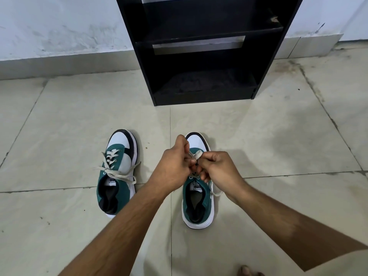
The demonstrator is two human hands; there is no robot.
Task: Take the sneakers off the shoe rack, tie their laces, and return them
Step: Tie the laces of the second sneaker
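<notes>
Sneakers in teal, white and black sit side by side on a pale, glossy tiled floor (69, 120), toes pointing toward twelve o'clock. Both have smooth white toe caps, matte teal fabric sides and thick white rubber soles. The left sneaker (117, 174) stands untouched at about nine o'clock from the hands, its flat cream laces (117, 172) lying loose and splayed across the tongue and over the sole. The right sneaker (197, 188) lies directly under the hands. The left hand (175, 162) and right hand (217, 168) are curled tight and meet over its lacing, fingertips pinching the flat cream lace (196, 155) between them; one loose end trails off the shoe's side at four o'clock. At twelve o'clock stands a black, boxy shoe rack (203, 50) of matte board, its shelves bare, backed against a scuffed white wall (59, 26). Bare toes (247, 270) show at six o'clock.
</notes>
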